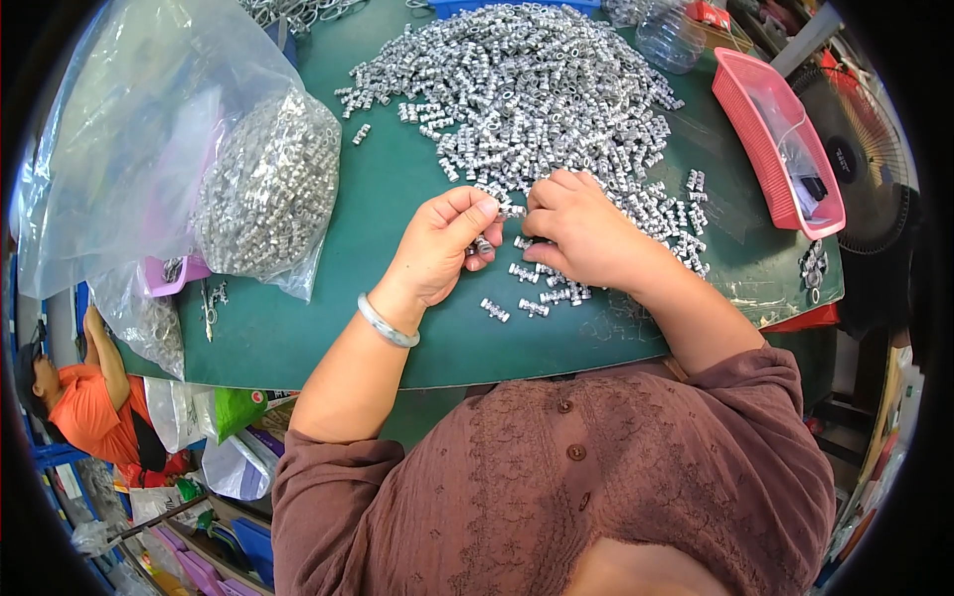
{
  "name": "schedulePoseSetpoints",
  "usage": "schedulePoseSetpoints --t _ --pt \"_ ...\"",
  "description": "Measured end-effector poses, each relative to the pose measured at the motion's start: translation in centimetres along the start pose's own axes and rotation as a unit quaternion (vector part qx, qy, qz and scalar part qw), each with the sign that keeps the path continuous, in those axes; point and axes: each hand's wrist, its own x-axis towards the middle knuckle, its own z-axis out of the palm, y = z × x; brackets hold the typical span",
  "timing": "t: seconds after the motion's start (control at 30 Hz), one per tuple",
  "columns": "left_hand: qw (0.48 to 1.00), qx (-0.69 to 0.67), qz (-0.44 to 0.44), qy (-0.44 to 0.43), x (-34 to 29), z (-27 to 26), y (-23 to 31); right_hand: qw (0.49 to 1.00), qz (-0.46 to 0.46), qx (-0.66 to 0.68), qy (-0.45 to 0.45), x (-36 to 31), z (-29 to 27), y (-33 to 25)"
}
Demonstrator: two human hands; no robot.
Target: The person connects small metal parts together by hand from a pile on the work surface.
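Observation:
A big heap of small silvery metal fittings (537, 84) covers the far middle of the green table (388, 343). At the heap's near edge, my left hand (449, 238) is closed on small metal fittings, one pinched at thumb and forefinger and another showing under the fingers. Just beside it, my right hand (576, 223) rests with bent fingers against the pieces at the heap's edge; its fingertips are partly hidden, and what they grip cannot be made out. Several loose fittings (524, 272) lie on the table below my two hands.
To the left stands a clear plastic bag (268, 189) full of fittings, beside a pink container (171, 278). A pink basket (770, 139) sits at the right, near a black fan (850, 159). A person in orange (94, 407) is at the far left. A clear plastic jar (669, 40) stands behind the heap.

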Motion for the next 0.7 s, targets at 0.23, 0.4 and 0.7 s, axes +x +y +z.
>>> schedulePoseSetpoints --t 0.23,0.4,0.7 --pt "0.999 -0.031 -0.009 -0.011 0.1 -0.1 0.2 1.000 -0.003 0.004 -0.003 0.2 0.5 -0.3" --pt "0.995 -0.099 -0.013 -0.022 0.0 -0.2 0.8 0.984 0.074 0.157 0.047 0.5 -0.2 -0.3" --pt "1.000 -0.029 -0.005 0.004 0.1 0.1 0.0 0.963 0.053 0.229 0.130 0.6 -0.5 -1.0"
